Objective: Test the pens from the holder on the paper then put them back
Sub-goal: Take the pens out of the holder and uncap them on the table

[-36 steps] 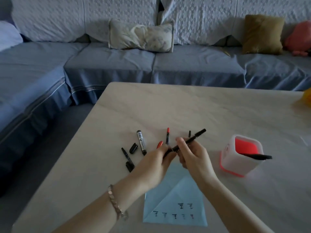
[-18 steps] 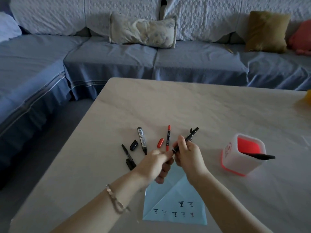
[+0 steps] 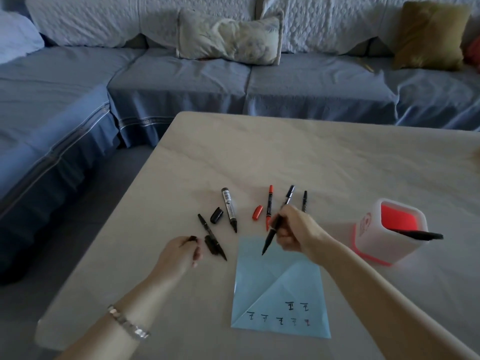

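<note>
Black cap, blurred, pinched in the left hand over the worktop. Let go carelessly and it could roll among the loose pens. Right hand grips an uncapped black pen, tip just over the blue paper; press crooked and the loose sheet may skid. Holder stands right, apart.

The left hand was motion-blurred; the small dark piece pinched in it was too smeared to identify. The right hand hid the middle of its black pen and the lower end of the thin pen at its 12 o'clock. The holder concealed most of a third pen. The desk ran off frame at 3 o'clock.
</note>
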The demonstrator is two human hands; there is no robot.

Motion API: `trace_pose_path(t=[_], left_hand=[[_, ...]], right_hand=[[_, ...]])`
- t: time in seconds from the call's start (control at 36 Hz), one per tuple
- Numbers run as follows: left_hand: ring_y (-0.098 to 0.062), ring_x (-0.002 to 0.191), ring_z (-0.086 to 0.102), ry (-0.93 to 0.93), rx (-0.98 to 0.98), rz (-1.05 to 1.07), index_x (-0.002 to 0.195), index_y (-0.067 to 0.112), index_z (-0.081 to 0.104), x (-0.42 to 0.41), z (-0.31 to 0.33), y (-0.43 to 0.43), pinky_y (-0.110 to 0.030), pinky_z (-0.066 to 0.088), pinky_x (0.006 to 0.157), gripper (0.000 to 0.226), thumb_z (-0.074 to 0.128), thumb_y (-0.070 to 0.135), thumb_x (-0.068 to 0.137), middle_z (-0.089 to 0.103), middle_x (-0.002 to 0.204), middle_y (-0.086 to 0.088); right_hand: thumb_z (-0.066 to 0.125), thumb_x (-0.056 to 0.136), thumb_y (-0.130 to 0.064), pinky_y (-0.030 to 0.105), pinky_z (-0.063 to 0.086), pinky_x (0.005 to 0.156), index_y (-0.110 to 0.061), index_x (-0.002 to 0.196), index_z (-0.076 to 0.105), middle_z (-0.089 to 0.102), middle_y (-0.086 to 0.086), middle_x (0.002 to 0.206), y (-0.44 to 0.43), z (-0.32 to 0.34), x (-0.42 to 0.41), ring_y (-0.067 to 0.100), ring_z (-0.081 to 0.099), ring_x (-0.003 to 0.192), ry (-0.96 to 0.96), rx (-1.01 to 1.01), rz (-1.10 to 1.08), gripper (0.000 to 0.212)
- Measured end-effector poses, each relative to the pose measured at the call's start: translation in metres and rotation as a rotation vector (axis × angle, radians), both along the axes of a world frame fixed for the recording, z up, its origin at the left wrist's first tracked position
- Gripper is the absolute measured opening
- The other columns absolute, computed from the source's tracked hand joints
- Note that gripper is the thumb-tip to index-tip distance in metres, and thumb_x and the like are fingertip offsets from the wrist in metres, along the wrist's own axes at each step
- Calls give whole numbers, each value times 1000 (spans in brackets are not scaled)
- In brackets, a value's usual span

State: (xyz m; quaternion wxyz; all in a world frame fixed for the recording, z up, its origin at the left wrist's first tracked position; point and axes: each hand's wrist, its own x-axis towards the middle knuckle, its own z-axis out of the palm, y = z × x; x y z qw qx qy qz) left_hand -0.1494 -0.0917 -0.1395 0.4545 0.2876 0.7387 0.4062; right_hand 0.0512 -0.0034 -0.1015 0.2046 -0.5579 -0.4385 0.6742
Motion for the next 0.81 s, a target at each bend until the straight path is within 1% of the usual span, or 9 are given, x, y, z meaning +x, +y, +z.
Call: trace_pose_path(t=[0.11,0.17,0.28,0.36,0.44,0.5,0.56,0.64,0.81], left_hand=[[-16,44,26,229,-54,-58,53,14,34,-25,-6,-13,-29,16,50,43,53,14,91,28,46,-1],[-16,41,24,275,-86,-50,50,13,32,-32,-6,-16,-28,14,50,47,53,16,92,25,38,3],[-14,30,31,245,-110,4,46,7,44,-41,-8,-19,-22,21,41,48,52,15,92,33,27,5],[-9,26,33,203,-96,32,43,7,52,-39,-13,-20,-19,23,38,46,53,10,89,38,27,3],[-13,33,40,182,-90,59,29,18,54,-36,-18,-20,-19,32,47,55,57,4,82,45,33,-1],[-21,46,50,209,-100,82,33,18,59,-38,-22,-18,-27,42,57,48,57,4,80,55,42,-7],[-26,59,59,266,-112,102,45,18,60,-40,-27,-18,-33,50,66,35,59,8,79,60,47,-2],[-28,72,62,348,-119,89,75,13,62,-44,-37,-19,-29,47,65,5,64,13,80,60,64,-3],[-20,61,52,504,-148,-72,63,9,64,-45,-46,-21,-24,32,51,18,59,16,80,53,51,5]], right_hand=[[41,91,-14,21,32,57,-13,71,49,39,0,60,-8,-7,-31,12,35,53,-17,-69,207,22],[42,94,-16,23,39,65,-12,75,52,46,0,66,-11,-8,-50,11,42,60,-84,-20,356,22],[44,95,-23,13,38,57,-4,91,64,54,0,67,-15,-6,-84,9,49,58,-258,251,564,28],[51,92,-24,23,31,52,-8,61,49,44,9,62,-15,-14,-103,17,42,57,-399,376,640,35],[58,88,-24,25,27,46,-11,50,33,33,4,52,-18,-25,-119,16,35,49,-559,442,683,47],[62,84,-24,25,32,50,-7,58,45,40,5,57,-22,-32,-127,22,45,61,-631,477,671,36],[64,83,-27,25,36,61,-5,82,61,56,11,75,-29,-36,-133,28,55,79,-721,543,690,22],[62,85,-29,26,36,61,-9,94,60,61,15,98,-36,-46,-137,32,60,100,-777,621,716,21],[57,89,-26,27,37,67,-7,97,59,59,16,101,-41,-50,-126,31,59,97,-783,668,688,20]])
